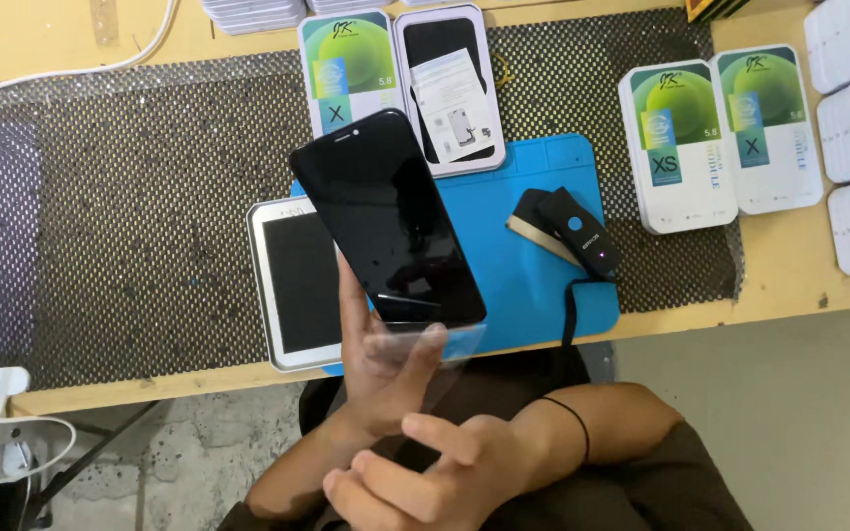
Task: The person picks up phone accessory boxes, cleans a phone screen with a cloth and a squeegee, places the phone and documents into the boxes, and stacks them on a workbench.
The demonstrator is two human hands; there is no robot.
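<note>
Black glass phone screen (386,218) stood above left hand (383,369), fingers (351,295) closed behind its lower end, long axis running up-left; right hand (425,472) loosely curled, empty, below

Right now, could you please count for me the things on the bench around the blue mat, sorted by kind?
Green-labelled boxes, closed: 3
Open box with a dark insert and paper slip: 1
Black screen panel held up in the left hand: 1
White-framed tablet-like device: 1
Black handheld scanner: 1
Blue mat: 1
Total: 8
</note>
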